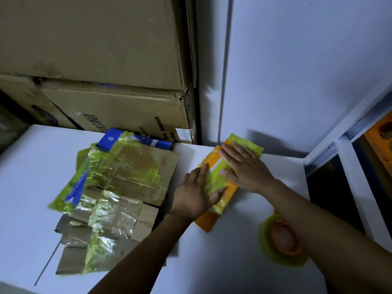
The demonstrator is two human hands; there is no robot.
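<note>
Pressing down with both palms, the person has a flattened orange carton [209, 221] pinned to the white bench [31, 177], close to its far right corner. The carton's long axis runs on a diagonal, from the near left toward the far right, and a strip of yellow-green tape [248, 145] lies along that same line. The left hand [197, 187] rests flat on the nearer half, fingers straight and pointing up the strip. The right hand [246, 166] lies flat across the farther half, fingers pointing left. Neither hand grips anything. Any smoothing stroke would likely follow the diagonal, and the right hand is nearer the far end of the strip.

A tape roll [265, 236] sits on the bench near the right edge, partly under the right forearm. A pile of flattened, taped cardboard [127, 166] lies to the left, just beside the left wrist. Stacked brown boxes [95, 49] stand behind the bench, a pale wall [297, 60] meets its far right corner, and a white frame [343, 166] borders its right edge.
</note>
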